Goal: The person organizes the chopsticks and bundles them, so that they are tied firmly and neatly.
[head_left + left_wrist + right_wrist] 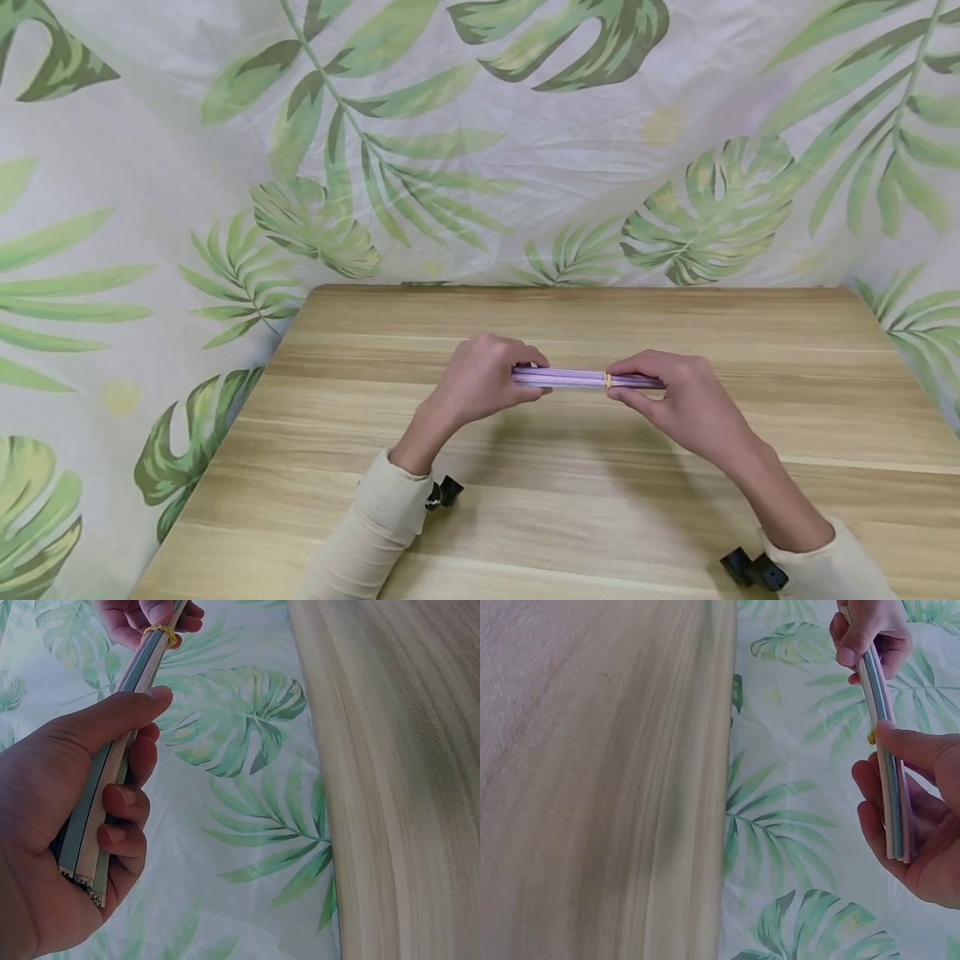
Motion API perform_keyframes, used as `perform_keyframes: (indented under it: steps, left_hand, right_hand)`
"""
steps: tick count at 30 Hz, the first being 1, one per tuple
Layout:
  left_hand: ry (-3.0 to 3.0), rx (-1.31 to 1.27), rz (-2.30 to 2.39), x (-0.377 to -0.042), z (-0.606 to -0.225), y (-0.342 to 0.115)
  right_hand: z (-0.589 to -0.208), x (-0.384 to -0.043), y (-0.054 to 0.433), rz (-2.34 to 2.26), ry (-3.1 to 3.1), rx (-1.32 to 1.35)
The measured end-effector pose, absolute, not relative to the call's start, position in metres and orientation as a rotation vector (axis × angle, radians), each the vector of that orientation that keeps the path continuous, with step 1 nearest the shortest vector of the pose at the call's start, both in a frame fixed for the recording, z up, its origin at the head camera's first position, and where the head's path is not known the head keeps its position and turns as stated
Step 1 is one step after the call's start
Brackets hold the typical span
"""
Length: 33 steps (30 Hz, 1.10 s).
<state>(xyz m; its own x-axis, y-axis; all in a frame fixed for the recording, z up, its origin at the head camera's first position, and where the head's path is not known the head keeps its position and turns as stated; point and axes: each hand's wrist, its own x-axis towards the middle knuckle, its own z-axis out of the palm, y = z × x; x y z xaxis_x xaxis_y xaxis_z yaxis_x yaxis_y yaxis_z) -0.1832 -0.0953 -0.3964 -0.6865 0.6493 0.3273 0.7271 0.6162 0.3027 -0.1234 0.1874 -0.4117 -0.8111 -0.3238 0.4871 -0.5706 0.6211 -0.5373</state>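
Note:
A bundle of slim, straight pastel sticks (576, 378) in lilac, blue-green and cream is held level above the table by both hands. My left hand (483, 379) grips one end, thumb along the near side and fingers curled round behind. The other end is in my right hand (686, 404), pinched between thumb and fingers. A yellow rubber band (160, 631) circles the bundle right at the right thumb and fingertips. In the left wrist view, the stick ends (84, 883) show small jagged tips beside the left palm. Smooth, even ends (898, 858) lie by the right palm.
A wood-grain table (570, 517) spreads beneath the hands. White cloth with green leaf prints (450, 200) hangs behind it and at the sides. Each sleeve cuff carries a small black device (753, 571).

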Motion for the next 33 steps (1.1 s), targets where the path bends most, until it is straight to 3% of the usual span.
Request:
perform_keyframes:
  steps: [33]
  left_hand:
    - [-2.583, -1.193, -0.59, -0.172, -0.402, -0.083]
  right_hand:
    - [-0.426, -0.116, 0.171, 0.919, -2.401, 0.753]
